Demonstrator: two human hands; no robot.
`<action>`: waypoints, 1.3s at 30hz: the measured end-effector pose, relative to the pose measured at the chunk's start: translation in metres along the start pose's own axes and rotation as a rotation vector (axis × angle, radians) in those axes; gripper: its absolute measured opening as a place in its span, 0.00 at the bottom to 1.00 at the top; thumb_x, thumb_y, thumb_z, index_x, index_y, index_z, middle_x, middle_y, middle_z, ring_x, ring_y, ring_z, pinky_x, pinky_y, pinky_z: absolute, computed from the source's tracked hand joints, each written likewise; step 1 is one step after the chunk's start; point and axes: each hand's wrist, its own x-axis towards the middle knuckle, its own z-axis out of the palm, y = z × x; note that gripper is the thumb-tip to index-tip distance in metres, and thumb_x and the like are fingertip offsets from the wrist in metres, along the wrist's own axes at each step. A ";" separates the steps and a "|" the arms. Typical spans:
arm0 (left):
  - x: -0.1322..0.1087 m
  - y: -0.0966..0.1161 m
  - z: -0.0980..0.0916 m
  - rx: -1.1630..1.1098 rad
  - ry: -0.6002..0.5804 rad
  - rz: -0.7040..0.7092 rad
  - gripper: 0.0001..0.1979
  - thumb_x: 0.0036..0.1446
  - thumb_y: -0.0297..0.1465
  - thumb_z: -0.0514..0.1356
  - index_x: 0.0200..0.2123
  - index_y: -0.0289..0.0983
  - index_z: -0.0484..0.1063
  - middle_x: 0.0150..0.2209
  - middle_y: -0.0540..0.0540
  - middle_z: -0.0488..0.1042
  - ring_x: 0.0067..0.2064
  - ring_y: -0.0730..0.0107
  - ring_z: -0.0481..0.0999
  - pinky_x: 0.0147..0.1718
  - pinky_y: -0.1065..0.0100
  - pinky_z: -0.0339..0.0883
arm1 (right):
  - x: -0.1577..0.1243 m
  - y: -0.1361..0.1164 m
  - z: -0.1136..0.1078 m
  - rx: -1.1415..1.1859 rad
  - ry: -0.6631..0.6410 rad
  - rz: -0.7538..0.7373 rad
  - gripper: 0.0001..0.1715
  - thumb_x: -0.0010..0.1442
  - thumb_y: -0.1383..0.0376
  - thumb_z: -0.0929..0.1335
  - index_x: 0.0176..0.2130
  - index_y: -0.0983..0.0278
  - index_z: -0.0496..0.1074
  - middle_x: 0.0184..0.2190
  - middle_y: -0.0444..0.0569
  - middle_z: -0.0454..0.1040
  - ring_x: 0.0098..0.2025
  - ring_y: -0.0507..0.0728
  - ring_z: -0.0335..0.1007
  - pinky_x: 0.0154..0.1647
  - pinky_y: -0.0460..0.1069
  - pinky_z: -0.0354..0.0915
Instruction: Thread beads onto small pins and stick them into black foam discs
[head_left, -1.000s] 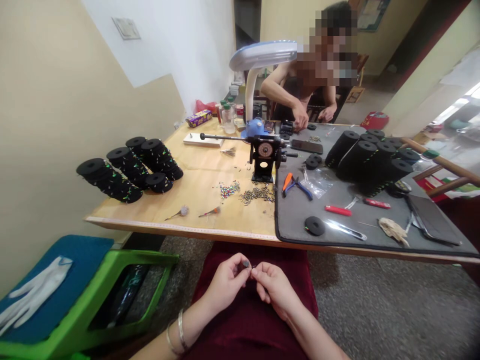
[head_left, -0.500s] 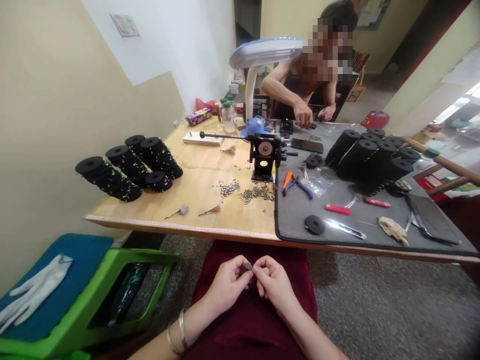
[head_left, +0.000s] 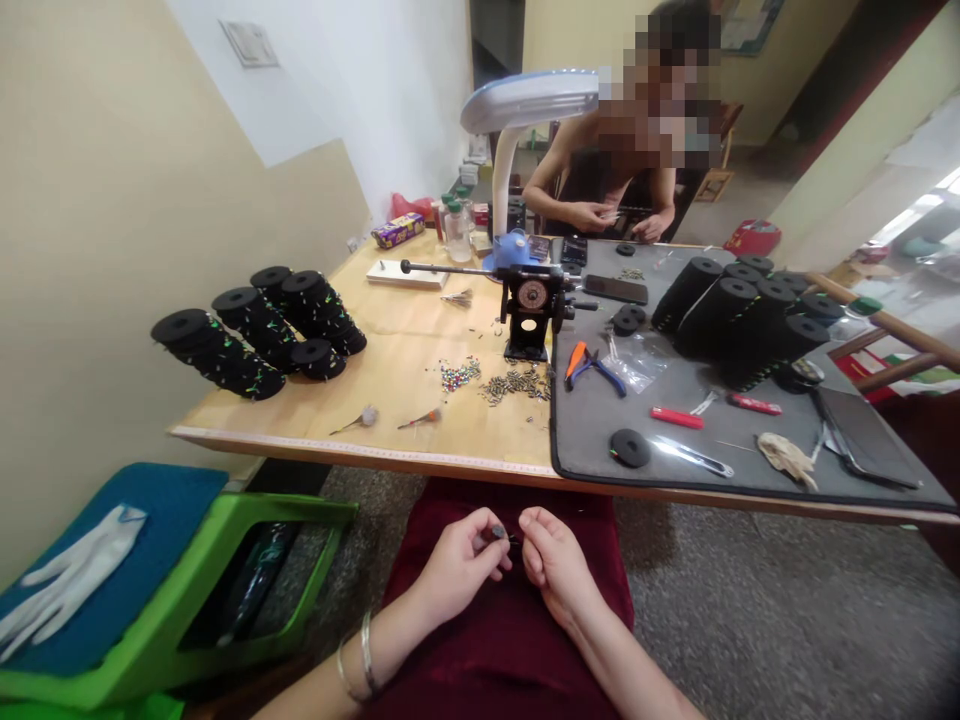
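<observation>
Over my lap, covered by dark red cloth (head_left: 495,620), both hands are raised in front of the table edge. My left hand (head_left: 463,562) is closed, pinching a small dark grey-blue piece (head_left: 498,532) between thumb and fingers; its exact kind is too small to tell. A short thin dark strand seems to stick out of it towards the right. My right hand (head_left: 556,562) is just beside it, fingers pressed together in a pinch. Whatever it may grip is hidden or too fine to see. A small gap separates the two hands.
On the table (head_left: 390,340) are small coloured beads (head_left: 459,374), little metal pieces (head_left: 517,384), two feathery tufts, black foam spools (head_left: 247,340), a cranked winding device (head_left: 528,310) and pliers (head_left: 592,368) on a grey mat (head_left: 600,440). A person sits opposite. A green stool (head_left: 300,580) stands left.
My right hand has drawn slightly away to the right from my left hand, opening a gap. The person opposite has pulled a hand back from the mat.
</observation>
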 end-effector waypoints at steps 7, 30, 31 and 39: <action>0.002 0.008 0.001 -0.027 0.002 -0.007 0.07 0.49 0.31 0.62 0.27 0.37 0.65 0.22 0.52 0.68 0.25 0.72 0.70 0.24 0.71 0.66 | -0.004 0.000 0.001 -0.082 0.002 -0.064 0.24 0.50 0.47 0.70 0.29 0.63 0.61 0.08 0.30 0.53 0.11 0.43 0.37 0.12 0.41 0.36; 0.000 0.016 -0.009 0.174 0.062 0.079 0.08 0.53 0.34 0.59 0.31 0.35 0.73 0.23 0.52 0.68 0.25 0.74 0.63 0.26 0.73 0.58 | -0.006 -0.004 -0.002 -0.225 -0.196 -0.010 0.20 0.50 0.52 0.71 0.30 0.63 0.63 0.12 0.31 0.53 0.15 0.45 0.41 0.17 0.43 0.38; 0.000 0.017 -0.010 0.149 0.055 0.071 0.08 0.54 0.35 0.58 0.31 0.35 0.72 0.22 0.53 0.67 0.24 0.74 0.63 0.25 0.73 0.57 | -0.006 -0.004 -0.002 -0.257 -0.216 0.003 0.19 0.49 0.52 0.71 0.30 0.64 0.64 0.13 0.31 0.53 0.15 0.45 0.41 0.17 0.43 0.39; 0.003 0.017 -0.010 0.321 0.168 0.177 0.10 0.58 0.36 0.54 0.33 0.36 0.71 0.29 0.48 0.72 0.29 0.70 0.69 0.30 0.71 0.62 | -0.010 -0.006 0.000 -0.462 -0.215 -0.111 0.06 0.47 0.66 0.66 0.22 0.64 0.63 0.15 0.36 0.56 0.18 0.46 0.45 0.20 0.44 0.43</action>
